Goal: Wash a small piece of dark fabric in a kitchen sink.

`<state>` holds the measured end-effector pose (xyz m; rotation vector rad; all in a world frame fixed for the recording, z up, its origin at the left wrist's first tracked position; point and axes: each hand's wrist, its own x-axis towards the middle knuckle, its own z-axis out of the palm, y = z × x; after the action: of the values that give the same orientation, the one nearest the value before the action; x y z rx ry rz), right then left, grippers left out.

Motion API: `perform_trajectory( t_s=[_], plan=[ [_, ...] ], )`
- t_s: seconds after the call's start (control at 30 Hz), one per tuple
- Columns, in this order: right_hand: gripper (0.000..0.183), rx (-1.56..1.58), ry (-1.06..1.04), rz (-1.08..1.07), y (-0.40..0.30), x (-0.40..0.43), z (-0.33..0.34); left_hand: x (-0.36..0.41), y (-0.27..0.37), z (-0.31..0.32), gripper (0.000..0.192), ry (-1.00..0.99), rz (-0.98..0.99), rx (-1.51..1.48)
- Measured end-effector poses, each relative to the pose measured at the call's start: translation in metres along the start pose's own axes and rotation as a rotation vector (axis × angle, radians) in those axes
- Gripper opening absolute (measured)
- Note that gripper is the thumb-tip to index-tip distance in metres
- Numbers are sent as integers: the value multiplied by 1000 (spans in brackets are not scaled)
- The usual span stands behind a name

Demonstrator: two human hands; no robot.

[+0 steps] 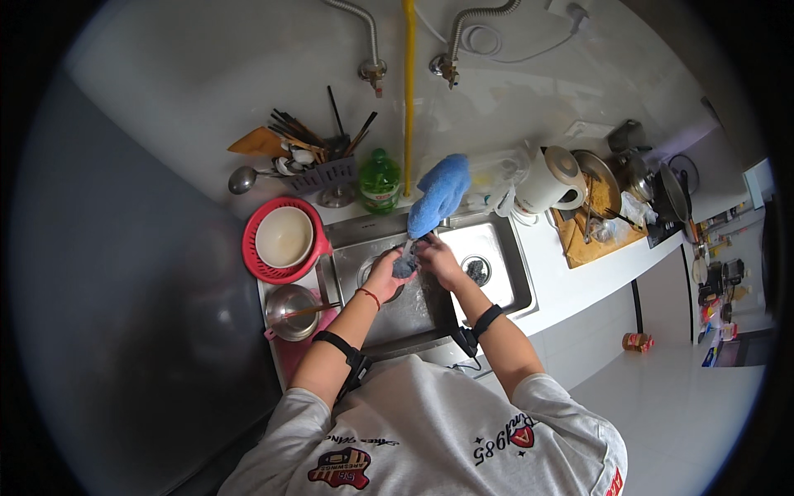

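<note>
Over the left basin of a steel double sink (428, 316), my left hand (386, 276) holds a dark grey item (404, 268), too blurred to name exactly. My right hand (439, 263) is closed at its right and upper side, the fingers blurred and partly hidden. A thin stream of water (407, 247) falls onto it from just under a blue towel (440, 192), which is wrapped around the faucet and hides most of it. In the right basin, a drain (476, 271) is covered with a dark, rough-looking mass.
Left of the sink are a red colander (249, 251) holding a white bowl (283, 226) and a steel pot (286, 304) with chopsticks. Behind stand a utensil caddy (319, 177) and a green bottle (379, 180). To the right are a white kettle (549, 180) and a pan of food (611, 177).
</note>
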<state>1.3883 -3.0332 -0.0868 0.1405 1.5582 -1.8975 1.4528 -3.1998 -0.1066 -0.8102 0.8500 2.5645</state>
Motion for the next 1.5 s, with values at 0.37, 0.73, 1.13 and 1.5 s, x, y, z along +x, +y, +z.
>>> perform_trajectory(
  t_s=[0.37, 0.73, 1.13, 1.5],
  plan=[
    [13, 787, 152, -63, -28, 64, -67, -9, -5, -1, 23, 82, 28, -58],
    [90, -352, -131, -327, 28, -40, 38, -24, -24, -10, 29, -12, 68, -123],
    [76, -533, -108, -487, 43, -94, 56, -117, -21, -19, 38, 22, 29, 478],
    [33, 87, 40, -116, 64, -123, 60, -141, -39, -51, 16, 34, 516, 419]
  ],
)
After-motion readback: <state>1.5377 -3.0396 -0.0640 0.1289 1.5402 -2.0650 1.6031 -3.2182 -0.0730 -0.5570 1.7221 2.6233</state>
